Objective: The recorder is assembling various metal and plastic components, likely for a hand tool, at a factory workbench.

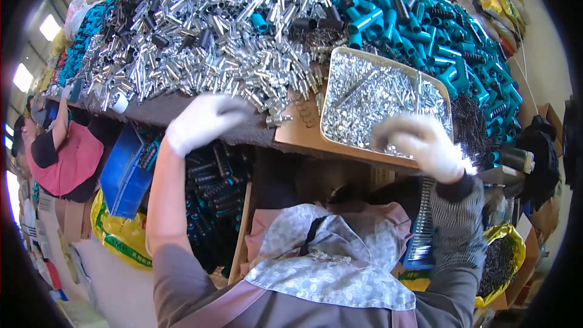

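My gloved right hand (422, 146) curls loosely over the near edge of the tray (331, 94) of small, hard, slippery screws; whether it grips any, I cannot tell. I'd pinch them individually.

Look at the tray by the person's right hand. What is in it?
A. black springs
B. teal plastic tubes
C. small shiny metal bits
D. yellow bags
C: the tray is filled with small shiny metal bits, and the gloved right hand is over its near edge.
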`<state>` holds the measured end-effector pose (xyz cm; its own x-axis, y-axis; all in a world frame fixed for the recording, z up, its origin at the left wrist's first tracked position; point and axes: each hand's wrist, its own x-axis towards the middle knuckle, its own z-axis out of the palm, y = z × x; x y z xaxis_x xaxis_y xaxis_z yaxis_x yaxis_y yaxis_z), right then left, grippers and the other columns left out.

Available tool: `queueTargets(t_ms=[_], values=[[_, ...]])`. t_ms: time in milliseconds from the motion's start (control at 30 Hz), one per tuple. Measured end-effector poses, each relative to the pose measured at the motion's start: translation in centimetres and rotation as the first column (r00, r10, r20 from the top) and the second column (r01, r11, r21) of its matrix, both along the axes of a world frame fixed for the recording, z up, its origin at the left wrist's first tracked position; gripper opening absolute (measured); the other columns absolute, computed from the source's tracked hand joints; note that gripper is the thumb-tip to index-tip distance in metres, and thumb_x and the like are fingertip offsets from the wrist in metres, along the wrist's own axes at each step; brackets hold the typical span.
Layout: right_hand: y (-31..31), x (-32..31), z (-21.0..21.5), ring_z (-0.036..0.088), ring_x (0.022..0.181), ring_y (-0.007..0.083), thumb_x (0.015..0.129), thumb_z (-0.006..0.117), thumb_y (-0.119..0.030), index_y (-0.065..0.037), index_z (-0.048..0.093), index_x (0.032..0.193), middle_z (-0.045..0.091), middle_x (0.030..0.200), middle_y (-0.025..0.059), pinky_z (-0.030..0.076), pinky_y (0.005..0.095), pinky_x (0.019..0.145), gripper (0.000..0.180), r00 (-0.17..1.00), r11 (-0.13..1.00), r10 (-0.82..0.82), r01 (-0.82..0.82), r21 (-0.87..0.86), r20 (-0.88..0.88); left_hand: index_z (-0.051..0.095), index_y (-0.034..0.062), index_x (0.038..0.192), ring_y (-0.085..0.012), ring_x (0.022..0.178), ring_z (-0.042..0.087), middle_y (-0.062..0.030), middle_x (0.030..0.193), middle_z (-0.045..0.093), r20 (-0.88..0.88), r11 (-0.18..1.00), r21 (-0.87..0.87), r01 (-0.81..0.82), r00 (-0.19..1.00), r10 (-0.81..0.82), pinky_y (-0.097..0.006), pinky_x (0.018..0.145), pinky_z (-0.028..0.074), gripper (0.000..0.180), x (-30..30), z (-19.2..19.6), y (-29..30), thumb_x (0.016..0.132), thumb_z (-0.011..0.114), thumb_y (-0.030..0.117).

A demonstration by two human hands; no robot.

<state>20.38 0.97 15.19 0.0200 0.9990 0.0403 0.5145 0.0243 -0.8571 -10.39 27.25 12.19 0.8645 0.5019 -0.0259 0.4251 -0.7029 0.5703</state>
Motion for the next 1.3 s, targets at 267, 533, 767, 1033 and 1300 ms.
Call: queueTargets(t_ms=[267,533,767,1033,1300], values=[[22.0,4.7,1.3,0.068,0.093,0.0364,0.089,0.058,-0.015,-0.003,0.073,0.099,0.072,0.097,0.0171,0.053,0.0432,0.086,0.022,0.629,0.936,-0.055,-0.237,0.258,0.776,0.070,0.0112,0.119,-0.0323,0.105,0.070,-0.0148,0.112,0.073,-0.344,0.912,0.353,0.210,0.935,-0.082,-0.044,0.092,0.054,0.042,18.7,-2.7,7.3,0.101,0.049,0.043],[37.6,4.4,-3.9,0.071,0.097,0.0355,0.084,0.060,-0.009,-0.015,0.076,0.106,0.074,0.103,0.0157,0.056,0.0460,0.086,0.028,0.377,0.941,-0.150,-0.229,0.248,0.914,0.064,-0.0010,0.117,-0.0380,0.103,0.071,-0.0236,0.112,0.072,-0.241,0.930,0.365,-0.042,0.961,0.138,-0.047,0.087,0.056,0.038,21.4,-4.7,7.0,0.096,0.052,0.028],[43.6,0.9,-5.3,0.063,0.116,0.0269,0.093,0.060,-0.023,-0.020,0.074,0.115,0.067,0.125,0.0076,0.050,0.0447,0.092,0.027,0.043,0.986,-0.145,-0.080,0.148,0.989,0.070,0.0031,0.118,-0.0357,0.111,0.069,-0.0229,0.120,0.070,-0.259,0.962,0.172,-0.211,0.933,0.250,-0.044,0.093,0.056,0.035,20.5,-4.0,7.7,0.091,0.058,0.022],[37.7,1.6,-1.2,0.070,0.099,0.0316,0.085,0.066,-0.014,-0.007,0.074,0.096,0.071,0.102,0.0132,0.056,0.0443,0.079,0.015,-0.006,0.939,-0.241,-0.254,0.231,0.971,0.049,-0.0092,0.141,-0.0269,0.089,0.073,-0.0214,0.104,0.074,0.273,0.985,-0.045,-0.165,0.947,0.171,-0.035,0.085,0.056,0.074,10.1,-2.1,7.9,0.078,0.072,0.021],[7.6,-4.6,-1.1,0.064,0.094,0.0385,0.083,0.071,-0.016,-0.008,0.065,0.112,0.065,0.098,0.0173,0.052,0.0453,0.081,0.030,0.830,0.967,-0.116,-0.032,0.255,0.545,0.045,-0.0013,0.132,-0.0195,0.081,0.070,-0.0143,0.103,0.068,0.699,0.730,-0.671,0.127,0.436,0.567,-0.027,0.062,0.057,0.047,2.9,-4.0,-7.0,0.096,0.068,0.015]])
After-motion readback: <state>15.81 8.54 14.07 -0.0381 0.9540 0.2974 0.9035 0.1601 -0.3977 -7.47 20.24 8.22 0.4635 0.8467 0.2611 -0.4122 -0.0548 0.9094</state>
